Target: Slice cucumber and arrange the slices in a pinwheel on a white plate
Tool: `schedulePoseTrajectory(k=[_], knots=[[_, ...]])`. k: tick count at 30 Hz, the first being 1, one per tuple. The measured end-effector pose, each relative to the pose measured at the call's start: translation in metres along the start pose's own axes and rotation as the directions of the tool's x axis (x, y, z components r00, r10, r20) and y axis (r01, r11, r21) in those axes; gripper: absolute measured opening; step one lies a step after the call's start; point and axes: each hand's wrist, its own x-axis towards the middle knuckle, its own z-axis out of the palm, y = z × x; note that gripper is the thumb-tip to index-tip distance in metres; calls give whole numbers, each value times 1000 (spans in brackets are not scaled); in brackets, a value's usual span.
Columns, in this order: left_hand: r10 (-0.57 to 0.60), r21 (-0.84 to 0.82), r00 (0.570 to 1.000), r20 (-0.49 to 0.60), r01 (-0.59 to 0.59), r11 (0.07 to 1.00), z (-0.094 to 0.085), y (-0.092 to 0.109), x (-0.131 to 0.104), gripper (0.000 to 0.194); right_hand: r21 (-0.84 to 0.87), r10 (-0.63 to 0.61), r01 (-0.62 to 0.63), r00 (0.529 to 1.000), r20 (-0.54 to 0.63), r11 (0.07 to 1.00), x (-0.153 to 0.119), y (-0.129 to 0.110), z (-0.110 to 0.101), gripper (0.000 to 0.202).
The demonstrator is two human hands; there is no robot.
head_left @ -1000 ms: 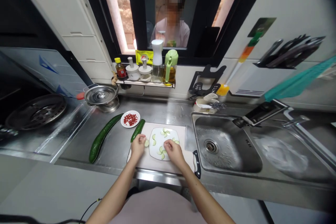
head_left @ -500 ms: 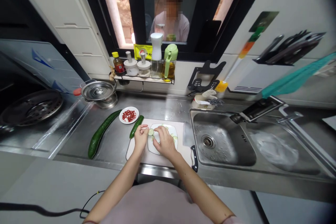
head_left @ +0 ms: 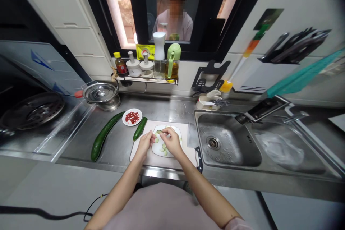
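My right hand (head_left: 173, 143) pinches a thin green-edged cucumber slice (head_left: 159, 132) above the white square plate (head_left: 175, 133). Close on its left, my left hand (head_left: 146, 142) is closed with its fingers curled; what lies inside them is hidden. A pale slice shows by its fingertips, and I cannot tell whether it is held or on the plate. Several cucumber slices (head_left: 164, 149) lie on the plate, which rests on a pale cutting board (head_left: 179, 164). A cut piece of cucumber (head_left: 140, 129) lies against the board's left upper edge.
A whole cucumber (head_left: 104, 138) and a small dish of chopped red chili (head_left: 132, 117) lie left. A black-handled knife (head_left: 199, 160) is at the board's right edge, beside the sink (head_left: 229, 143). A lidded steel pot (head_left: 101, 95) and a condiment shelf (head_left: 151, 79) stand behind.
My right hand has gone from spread fingers over the plate to a pinch on a slice, uncovering slices on the plate. My left hand has shifted slightly.
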Motion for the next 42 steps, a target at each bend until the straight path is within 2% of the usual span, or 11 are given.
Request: schedulePoseTrajectory(k=[4,10,16,24,33,42], knots=[[-126,-23,983,133,130,991,-3,3,-3,58,87,10,-12,1000,22,996,1,-1,-3,16],[-179,-94,957,230,205,974,-2,10,-4,54,58,-56,52,995,80,997,-4,-4,-8,16],[-161,-171,962,221,200,965,-1,13,-7,41,32,-69,67,994,86,997,-9,-1,-11,16],[-126,-233,978,169,164,959,0,16,-6,44,79,-16,10,996,82,997,-10,-1,-6,19],[-61,-212,993,105,83,974,3,17,-6,47,141,69,-78,995,69,987,-10,3,-1,24],[-17,-229,995,103,40,973,3,13,-3,44,167,169,-183,981,97,969,-8,9,2,26]])
